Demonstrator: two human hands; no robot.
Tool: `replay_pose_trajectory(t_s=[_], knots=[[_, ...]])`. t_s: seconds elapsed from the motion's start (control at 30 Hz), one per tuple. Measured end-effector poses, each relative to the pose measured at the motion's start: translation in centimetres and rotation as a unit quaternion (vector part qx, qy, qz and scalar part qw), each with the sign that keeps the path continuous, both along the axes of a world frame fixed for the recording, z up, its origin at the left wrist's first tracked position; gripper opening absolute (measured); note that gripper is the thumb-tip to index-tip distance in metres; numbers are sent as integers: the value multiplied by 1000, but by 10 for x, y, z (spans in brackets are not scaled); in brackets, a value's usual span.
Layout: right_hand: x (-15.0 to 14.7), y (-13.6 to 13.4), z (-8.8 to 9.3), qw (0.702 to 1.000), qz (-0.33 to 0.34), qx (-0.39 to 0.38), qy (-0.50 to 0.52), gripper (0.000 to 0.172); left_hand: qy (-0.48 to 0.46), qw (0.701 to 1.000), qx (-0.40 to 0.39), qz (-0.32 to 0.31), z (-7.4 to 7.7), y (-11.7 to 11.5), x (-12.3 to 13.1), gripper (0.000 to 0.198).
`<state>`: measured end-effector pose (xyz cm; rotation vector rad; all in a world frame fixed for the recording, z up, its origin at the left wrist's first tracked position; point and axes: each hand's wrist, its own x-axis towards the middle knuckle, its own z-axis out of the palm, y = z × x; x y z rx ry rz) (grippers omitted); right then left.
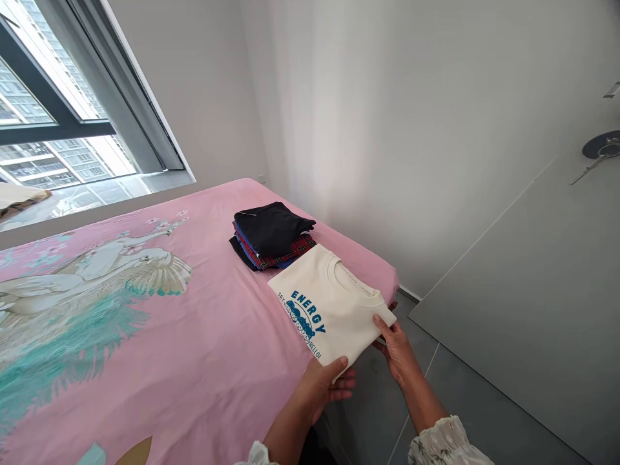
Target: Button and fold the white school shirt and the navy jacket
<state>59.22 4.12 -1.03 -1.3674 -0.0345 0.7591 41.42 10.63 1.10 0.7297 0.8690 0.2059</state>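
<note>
A folded cream T-shirt (pixel 334 297) with blue "ENERGY" lettering lies at the corner of the pink bed, its collar towards the right. My right hand (pixel 393 342) grips the shirt's right corner, thumb on top and fingers underneath. At the near edge, my left hand (pixel 327 384) has its thumb on the shirt's corner, while its fingers reach out below the cloth. Just beyond the shirt sits a pile of folded clothes (pixel 274 229), black on top with red plaid and blue layers below.
The pink bedsheet (pixel 232 323) carries a white and teal bird print. A grey door (pixel 527 290) with a key in its lock (pixel 600 147) stands at the right, above the grey tiled floor (pixel 382 413). A window (pixel 58 123) is at the upper left.
</note>
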Motion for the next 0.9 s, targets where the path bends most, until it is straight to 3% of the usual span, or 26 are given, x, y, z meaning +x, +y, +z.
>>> replay_pose_trajectory(t_s=[0.1, 0.2, 0.3, 0.4, 0.43, 0.47, 0.53, 0.6, 0.63, 0.7, 0.77, 0.83, 0.87, 0.9], knots=[[1, 0, 0, 1000, 0, -2, 10, 62, -79, 991, -48, 98, 8, 5, -7, 64], [3, 2, 0, 1000, 5, -5, 18, 62, -189, 955, -120, 195, 16, 13, -5, 63], [6, 0, -2, 1000, -16, -20, -17, 61, -200, 949, -169, 178, 16, 14, 4, 62], [-2, -14, 0, 992, -94, -59, -60, 54, -141, 954, -199, 173, 14, 10, 12, 61], [-9, -20, 2, 993, -88, -57, -50, 51, -130, 953, -207, 181, 14, 8, 13, 60], [-18, -26, 6, 998, -48, -44, -25, 49, -125, 950, -214, 190, 15, 7, 15, 58], [-40, -35, 17, 994, 95, 3, 48, 50, -122, 946, -231, 192, 19, 6, 17, 53], [-61, -34, 29, 967, 219, 65, 109, 51, -117, 947, -238, 182, 26, 6, 19, 49], [-68, -31, 35, 955, 246, 103, 130, 51, -116, 949, -233, 175, 29, 7, 19, 48], [-73, -18, 42, 947, 221, 171, 160, 54, -110, 960, -208, 152, 33, 6, 18, 47], [-68, -3, 44, 953, 142, 199, 181, 59, -80, 983, -140, 89, 32, 5, 13, 45], [-58, 9, 42, 964, 59, 188, 180, 64, 16, 1000, 10, -5, 26, 4, 3, 43], [-52, 13, 40, 968, 29, 178, 174, 66, 85, 988, 120, -42, 23, 5, -3, 43], [-47, 15, 38, 971, 8, 169, 167, 68, 153, 957, 238, -64, 20, 7, -9, 44]])
